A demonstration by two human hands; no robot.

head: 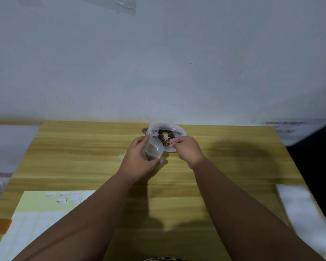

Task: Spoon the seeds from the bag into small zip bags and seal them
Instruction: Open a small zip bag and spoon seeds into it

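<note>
On the wooden table (224, 162), a small zip bag (152, 150) partly filled with dark seeds is gripped by the left hand (139, 159), while just beside it a spoon handle (167, 143) is pinched by the right hand (186, 149) over the open seed bag (166, 135) near the wall.

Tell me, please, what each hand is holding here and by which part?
The left hand grips a small zip bag around its sides. The right hand pinches something thin over the seed bag, probably a spoon handle; too small to confirm.
</note>
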